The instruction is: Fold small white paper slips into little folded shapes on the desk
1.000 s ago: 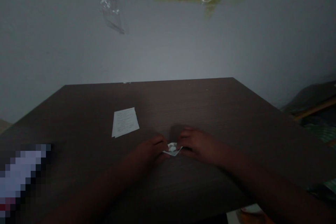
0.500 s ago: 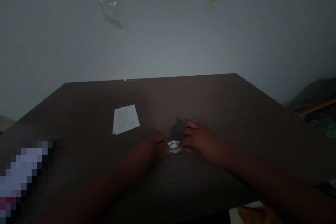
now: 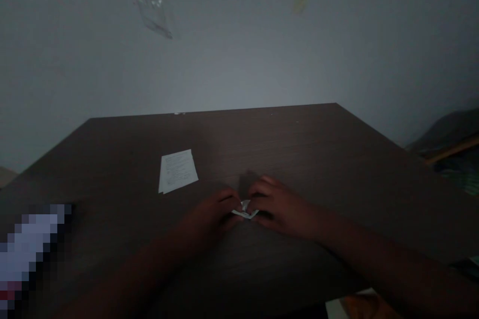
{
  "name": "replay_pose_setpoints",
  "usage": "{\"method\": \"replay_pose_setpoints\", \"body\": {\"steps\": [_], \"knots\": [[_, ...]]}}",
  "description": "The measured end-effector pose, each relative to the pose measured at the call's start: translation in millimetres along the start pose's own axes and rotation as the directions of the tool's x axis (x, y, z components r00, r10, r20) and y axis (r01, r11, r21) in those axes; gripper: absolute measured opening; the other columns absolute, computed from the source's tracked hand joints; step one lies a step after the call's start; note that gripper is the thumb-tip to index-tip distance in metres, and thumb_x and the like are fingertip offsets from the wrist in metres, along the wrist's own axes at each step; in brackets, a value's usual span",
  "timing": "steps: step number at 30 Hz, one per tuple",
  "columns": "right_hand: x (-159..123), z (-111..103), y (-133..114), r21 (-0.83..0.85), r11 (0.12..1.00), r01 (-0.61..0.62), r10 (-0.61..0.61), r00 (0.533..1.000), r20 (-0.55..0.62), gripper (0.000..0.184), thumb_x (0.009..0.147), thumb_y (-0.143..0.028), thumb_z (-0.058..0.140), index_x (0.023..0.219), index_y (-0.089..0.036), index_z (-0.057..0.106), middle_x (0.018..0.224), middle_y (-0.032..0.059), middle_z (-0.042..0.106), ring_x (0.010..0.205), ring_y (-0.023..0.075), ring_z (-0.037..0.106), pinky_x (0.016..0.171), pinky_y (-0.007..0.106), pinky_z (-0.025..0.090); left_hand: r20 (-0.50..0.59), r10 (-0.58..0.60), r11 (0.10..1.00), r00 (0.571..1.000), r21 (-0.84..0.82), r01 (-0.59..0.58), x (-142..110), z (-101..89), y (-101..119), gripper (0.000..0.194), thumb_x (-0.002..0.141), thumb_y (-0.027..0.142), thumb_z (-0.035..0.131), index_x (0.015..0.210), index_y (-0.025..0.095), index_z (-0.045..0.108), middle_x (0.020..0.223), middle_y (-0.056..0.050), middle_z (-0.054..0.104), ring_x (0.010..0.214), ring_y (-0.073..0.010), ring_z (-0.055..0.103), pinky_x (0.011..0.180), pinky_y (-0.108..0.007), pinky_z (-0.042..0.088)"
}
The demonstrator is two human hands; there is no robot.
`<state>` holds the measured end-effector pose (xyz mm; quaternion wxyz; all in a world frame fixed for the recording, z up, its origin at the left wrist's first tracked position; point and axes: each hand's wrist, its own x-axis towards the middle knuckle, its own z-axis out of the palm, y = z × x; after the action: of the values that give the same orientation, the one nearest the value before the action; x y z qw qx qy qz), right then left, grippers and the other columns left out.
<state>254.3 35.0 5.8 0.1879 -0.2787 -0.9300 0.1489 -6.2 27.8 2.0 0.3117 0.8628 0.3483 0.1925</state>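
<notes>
Small folded white paper piece [image 3: 245, 210] sits between both hands, just above the table surface or touching it, can't tell which, centred in front of the person. Left hand [image 3: 211, 215] is closed on its left side, fingers curled over [image 3: 228, 197]; right hand [image 3: 280, 207] is closed on its right side, fingers bent down onto the fold [image 3: 262, 187]. Both grip the piece, most of it hidden by the fingers. Fold detail is too small to read. Hands are nearly touching, with only the paper between them. Dark wood-grain table [image 3: 284, 134] lies under both hands, forearms reaching in from the near side. Printed white paper sheet [image 3: 177, 171] lies flat on the table, beyond and left of the left hand, near but not touching, so it's the closest thing to the working spot. Pixelated, blurred object [image 3: 32, 244] sits well left of the left hand at the lower left; can't tell what it is. Tabletop runs well past the fingertips to the far edge, where it meets a grey wall [image 3: 239, 50]. Right table edge is well beyond the right hand. Dark item with a wooden strip [image 3: 452, 147] sits past that edge. Orange-and-white item [image 3: 359, 307] shows below the near edge, under the right forearm [image 3: 377, 254].
</notes>
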Motion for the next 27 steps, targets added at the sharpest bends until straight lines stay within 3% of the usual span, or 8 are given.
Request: {"method": "replay_pose_setpoints", "body": {"steps": [5,11,15,18,21,27], "knots": [[1,7,7,0.098,0.995,0.014,-0.009,0.998,-0.056,0.009,0.1,-0.018,0.076,0.108,-0.021,0.079,0.116,0.007,0.07,0.111,0.0227,0.063,0.103,0.042,0.048,-0.028,0.02,1.0,0.999,-0.021,-0.021,1,3.2,3,0.013,0.101,0.017,0.063,0.108,0.024,0.073,0.115,-0.002,0.07,0.105,-0.0226,0.071,0.096,-0.034,0.057],[3,5,2,0.099,0.994,-0.046,0.048,0.999,-0.021,0.01,0.098,-0.013,0.076,0.102,-0.022,0.079,0.114,0.0058,0.071,0.112,0.0232,0.062,0.102,0.042,0.048,-0.044,0.029,0.997,0.999,-0.07,-0.032,2,1.2,8,0.018,0.102,0.015,0.06,0.1,0.024,0.075,0.11,-0.002,0.072,0.099,-0.021,0.072,0.09,-0.032,0.056],[2,-4,-1,0.174,0.983,-0.057,0.053,0.998,0.028,0.003,0.098,-0.02,0.079,0.1,-0.021,0.076,0.113,0.0057,0.072,0.109,0.022,0.066,0.102,0.042,0.049,-0.027,0.028,0.999,0.999,-0.031,-0.029,0,2.2,9,0.021,0.103,0.014,0.06,0.102,0.026,0.076,0.111,-0.001,0.073,0.103,-0.0215,0.071,0.093,-0.031,0.055],[-1,-6,-1,0.252,0.964,-0.08,0.09,0.996,-0.027,0.005,0.098,-0.02,0.078,0.097,-0.02,0.073,0.111,0.0057,0.073,0.106,0.0208,0.068,0.096,0.038,0.052,0.018,0.028,0.999,0.999,0.029,-0.029,-1,7.6,7,0.015,0.103,0.017,0.064,0.107,0.027,0.075,0.116,-0.003,0.073,0.107,-0.0231,0.071,0.094,-0.032,0.056],[-3,-5,-4,0.18,0.98,-0.086,0.098,0.994,-0.055,0.007,0.099,-0.013,0.071,0.097,-0.019,0.072,0.107,0.0062,0.072,0.102,0.0213,0.067,0.094,0.038,0.052,0.016,0.022,0.997,1.0,0.071,-0.023,-1,14.2,7,0.013,0.102,0.016,0.066,0.107,0.025,0.074,0.119,-0.005,0.072,0.105,-0.0241,0.072,0.095,-0.033,0.057],[-8,-9,-18,-0.047,0.99,-0.13,0.131,0.991,0.01,0.011,0.096,-0.011,0.07,0.102,-0.019,0.074,0.109,0.0088,0.073,0.102,0.0274,0.066,0.093,0.046,0.052,0.001,0.064,0.987,0.998,0.145,-0.063,-2,21.3,19,0.017,0.101,0.013,0.063,0.111,0.023,0.073,0.121,-0.006,0.073,0.104,-0.0264,0.073,0.093,-0.035,0.06]]}}
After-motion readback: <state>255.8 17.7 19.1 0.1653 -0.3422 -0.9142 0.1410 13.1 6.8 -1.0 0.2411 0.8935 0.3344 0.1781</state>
